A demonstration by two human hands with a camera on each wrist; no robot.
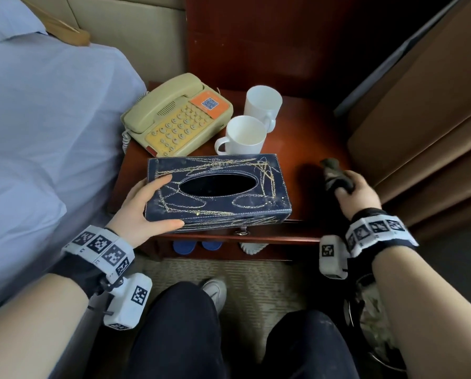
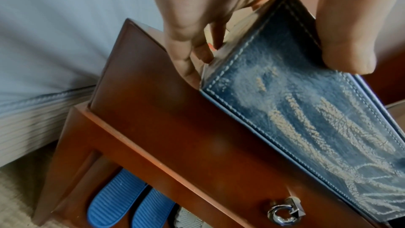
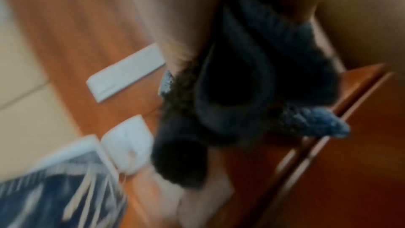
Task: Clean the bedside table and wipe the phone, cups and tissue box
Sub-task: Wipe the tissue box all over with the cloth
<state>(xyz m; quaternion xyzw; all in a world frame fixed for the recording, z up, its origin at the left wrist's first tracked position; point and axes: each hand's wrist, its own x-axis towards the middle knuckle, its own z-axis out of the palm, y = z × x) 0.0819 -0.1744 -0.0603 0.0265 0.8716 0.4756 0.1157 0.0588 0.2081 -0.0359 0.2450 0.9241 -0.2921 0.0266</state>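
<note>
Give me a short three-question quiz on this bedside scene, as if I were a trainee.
1. True or false: the left hand grips the tissue box.
2. What does the right hand hold? A) a cup B) a dark cloth C) the phone
3. How many white cups stand on the bedside table?

Key: 1 true; 2 B; 3 two, one behind the other.

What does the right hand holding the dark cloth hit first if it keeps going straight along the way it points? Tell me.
The right hand grips a dark crumpled cloth and points up the bare right side of the red-brown wooden bedside table. The way looks free to the dark wooden back panel; depth is unclear.
</note>
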